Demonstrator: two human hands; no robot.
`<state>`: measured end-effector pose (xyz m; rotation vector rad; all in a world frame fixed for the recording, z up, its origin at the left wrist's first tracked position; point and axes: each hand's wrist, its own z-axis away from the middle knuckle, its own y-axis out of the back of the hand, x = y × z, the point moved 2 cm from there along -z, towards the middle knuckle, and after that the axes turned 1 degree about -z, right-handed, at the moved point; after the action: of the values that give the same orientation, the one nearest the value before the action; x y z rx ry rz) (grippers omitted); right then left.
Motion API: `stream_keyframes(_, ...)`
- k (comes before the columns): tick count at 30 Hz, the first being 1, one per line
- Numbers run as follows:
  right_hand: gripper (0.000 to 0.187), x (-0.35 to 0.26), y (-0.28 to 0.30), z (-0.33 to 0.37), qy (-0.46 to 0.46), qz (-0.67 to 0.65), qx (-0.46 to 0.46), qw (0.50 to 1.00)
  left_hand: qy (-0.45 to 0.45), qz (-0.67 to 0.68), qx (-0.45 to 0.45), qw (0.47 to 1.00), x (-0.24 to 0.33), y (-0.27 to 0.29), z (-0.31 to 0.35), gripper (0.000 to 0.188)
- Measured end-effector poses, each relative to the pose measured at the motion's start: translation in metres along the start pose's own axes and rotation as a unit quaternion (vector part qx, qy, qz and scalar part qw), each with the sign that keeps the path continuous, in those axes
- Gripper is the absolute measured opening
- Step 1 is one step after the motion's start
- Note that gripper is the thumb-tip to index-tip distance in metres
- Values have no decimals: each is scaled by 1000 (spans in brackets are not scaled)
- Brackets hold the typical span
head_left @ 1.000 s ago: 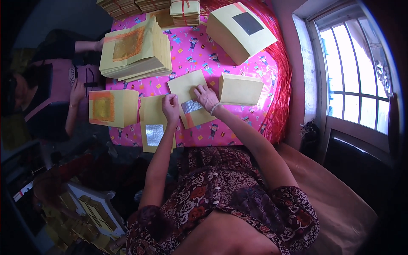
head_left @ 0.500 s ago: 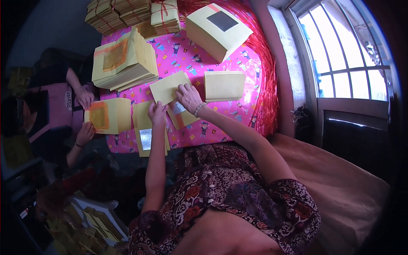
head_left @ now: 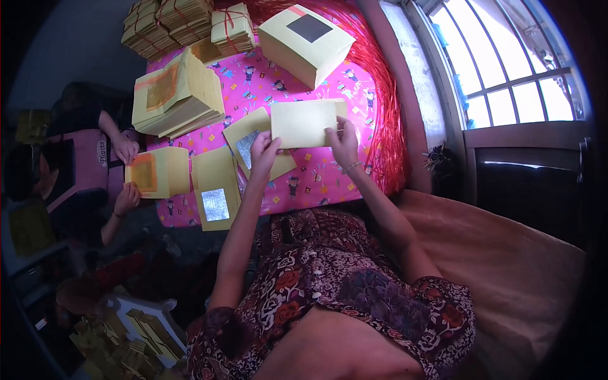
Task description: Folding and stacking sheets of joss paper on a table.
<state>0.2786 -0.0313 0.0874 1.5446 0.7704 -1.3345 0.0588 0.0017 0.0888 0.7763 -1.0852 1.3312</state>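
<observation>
Nearest the camera: the person's lap in a dark floral garment, both forearms reaching forward from it to the bench [head_left: 329, 190], which is covered in a pink patterned cloth.

Left hand [head_left: 263, 149]: fingers closed on the lower left corner of a plain yellow paper sheet [head_left: 303, 123]. Right hand [head_left: 344, 142]: fingers pinched on the sheet's right edge. The sheet is held off the cloth, roughly flat and level between the two hands.

Change noted: half a second ago both hands lay low on the sheets at the bench's near edge and this sheet rested flat to their right. It is now lifted and brought over the middle of the work area. Judged: one sheet has been taken from its place and is being positioned over the sheet with the silver foil square [head_left: 253, 144], which lies tilted directly beneath it.

Further left, a second foil-faced sheet [head_left: 215, 190] lies at the near edge. Beside it a co-worker's hands [head_left: 125, 149] hold an orange-printed sheet [head_left: 155, 172].

Beyond: a thick loose stack of yellow paper [head_left: 174, 95], a wrapped block with a dark square [head_left: 305, 37], and tied bundles [head_left: 168, 22] at the far edge. A barred window [head_left: 506, 63] stands to the right.
</observation>
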Motion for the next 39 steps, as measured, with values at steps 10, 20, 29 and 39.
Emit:
stream_keyframes(10, 35, 63, 16, -42, -15, 154, -2, 988, 21, -236, 64, 969, -83, -20, -76, 31)
stream_keyframes(20, 37, 72, 22, -42, 17, 186, -35, 982, 104, -188, 59, 975, -80, -26, -74, 37)
stream_keyframes(29, 39, 76, 23, -46, 14, 198, -79, 977, 65, -213, 64, 973, -91, -22, -74, 37)
stream_keyframes(39, 47, 91, 15, -55, -45, 237, -68, 968, 35, -372, 117, 920, -91, -15, -70, 45)
